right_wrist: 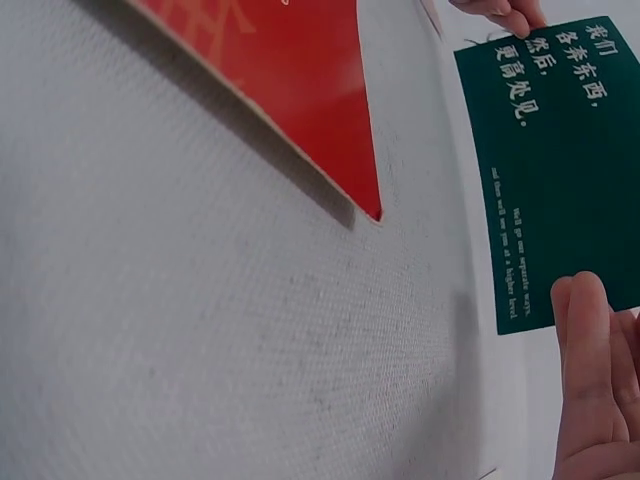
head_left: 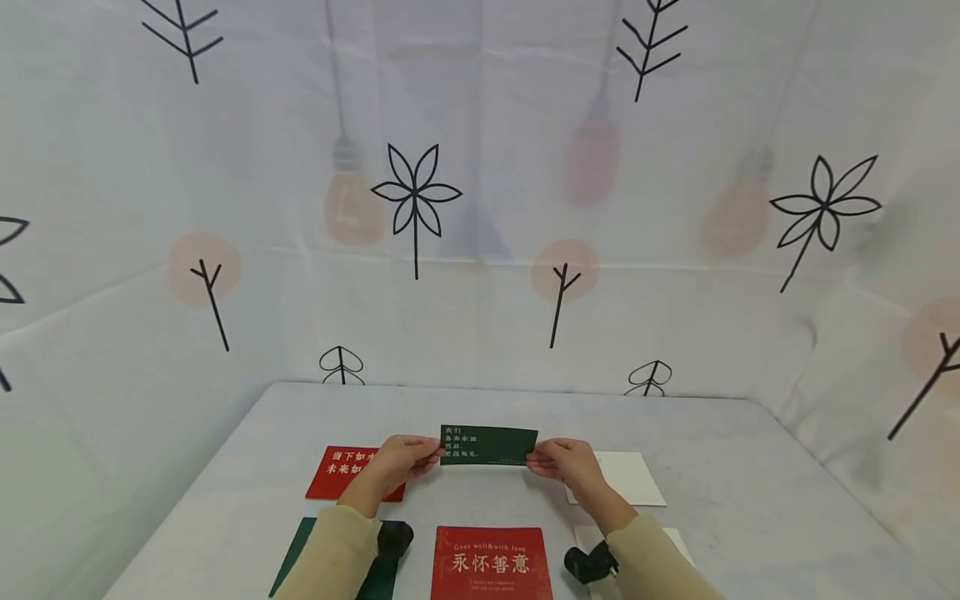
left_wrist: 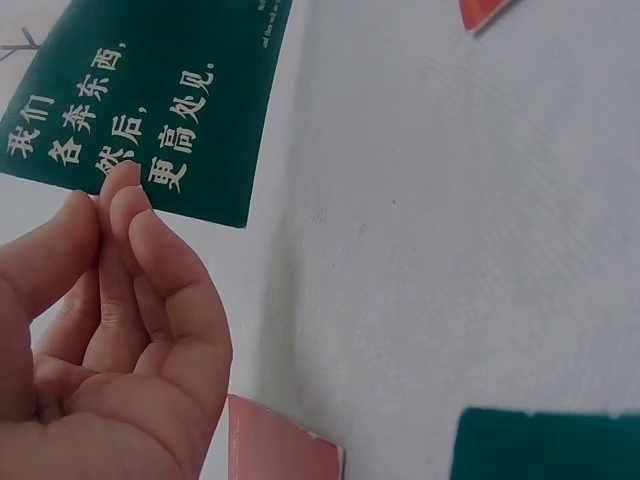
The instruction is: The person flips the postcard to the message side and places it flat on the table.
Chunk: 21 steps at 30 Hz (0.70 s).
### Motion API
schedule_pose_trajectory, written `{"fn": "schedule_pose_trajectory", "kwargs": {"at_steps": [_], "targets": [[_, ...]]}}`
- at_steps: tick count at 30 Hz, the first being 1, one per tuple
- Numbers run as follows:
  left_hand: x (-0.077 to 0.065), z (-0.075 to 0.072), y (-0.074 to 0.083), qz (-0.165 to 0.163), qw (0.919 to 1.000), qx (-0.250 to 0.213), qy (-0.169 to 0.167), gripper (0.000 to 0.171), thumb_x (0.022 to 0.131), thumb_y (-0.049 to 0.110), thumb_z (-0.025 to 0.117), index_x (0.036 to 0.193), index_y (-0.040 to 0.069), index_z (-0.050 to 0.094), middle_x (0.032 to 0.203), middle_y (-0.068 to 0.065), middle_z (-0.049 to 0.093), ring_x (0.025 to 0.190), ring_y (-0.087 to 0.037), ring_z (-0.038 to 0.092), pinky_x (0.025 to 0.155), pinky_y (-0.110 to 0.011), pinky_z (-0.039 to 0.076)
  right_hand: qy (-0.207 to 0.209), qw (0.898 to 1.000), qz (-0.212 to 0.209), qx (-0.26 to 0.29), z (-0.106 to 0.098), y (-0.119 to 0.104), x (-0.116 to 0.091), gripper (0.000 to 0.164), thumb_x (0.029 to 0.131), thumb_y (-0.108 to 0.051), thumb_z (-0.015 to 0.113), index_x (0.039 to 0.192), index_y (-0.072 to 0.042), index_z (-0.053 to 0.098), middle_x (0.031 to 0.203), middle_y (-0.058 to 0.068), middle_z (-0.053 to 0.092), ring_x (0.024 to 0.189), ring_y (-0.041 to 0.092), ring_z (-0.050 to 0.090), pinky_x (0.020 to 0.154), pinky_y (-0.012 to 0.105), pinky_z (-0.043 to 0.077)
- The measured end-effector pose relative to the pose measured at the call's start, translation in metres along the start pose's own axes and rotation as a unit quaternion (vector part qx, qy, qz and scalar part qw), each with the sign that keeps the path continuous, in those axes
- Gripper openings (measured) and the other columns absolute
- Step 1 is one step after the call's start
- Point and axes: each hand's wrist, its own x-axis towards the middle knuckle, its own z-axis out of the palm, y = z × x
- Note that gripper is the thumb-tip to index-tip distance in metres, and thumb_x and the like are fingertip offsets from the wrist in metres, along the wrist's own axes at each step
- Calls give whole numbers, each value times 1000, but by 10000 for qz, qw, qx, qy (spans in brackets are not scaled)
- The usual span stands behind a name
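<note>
A dark green card [head_left: 491, 447] with white Chinese lettering is held up over the far half of the table, stretched level between both hands. My left hand [head_left: 405, 458] pinches its left edge between thumb and fingertips, seen close in the left wrist view, where the green card [left_wrist: 190, 100] runs up out of frame. On the opposite edge my right hand [head_left: 566, 467] pinches it too. In the right wrist view small English print shows on the green card [right_wrist: 560, 180] near the right fingers [right_wrist: 588, 330].
On the white table [head_left: 495, 496] lie a red card [head_left: 330, 479] partly behind the left hand, a cream card [head_left: 626, 479] at right, and a larger red card [head_left: 491, 562] in front. A green sheet [head_left: 292, 554] and another pale card [head_left: 678, 542] lie under the forearms. Patterned cloth [head_left: 480, 208] hangs behind.
</note>
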Motion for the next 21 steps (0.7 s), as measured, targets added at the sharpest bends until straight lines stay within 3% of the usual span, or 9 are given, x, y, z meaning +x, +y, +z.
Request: {"fn": "schedule_pose_trajectory", "kwargs": {"at_steps": [8, 21], "targets": [[-1, 1, 0, -23, 10000, -19, -30, 37, 84, 26, 69, 106, -3, 67, 94, -12, 67, 80, -20, 61, 78, -30, 52, -11, 10000, 29, -53, 2, 0, -3, 26, 91, -9, 59, 102, 14, 62, 91, 20, 67, 82, 29, 67, 71, 35, 54], [-2, 2, -1, -65, 9998, 134, 160, 33, 83, 21, 71, 105, -3, 68, 88, -7, 67, 75, -17, 60, 73, -28, 53, 143, 9987, -52, -481, 4, 1, -5, 24, 86, -11, 67, 100, 9, 66, 91, 12, 66, 76, 20, 63, 70, 34, 55]]}}
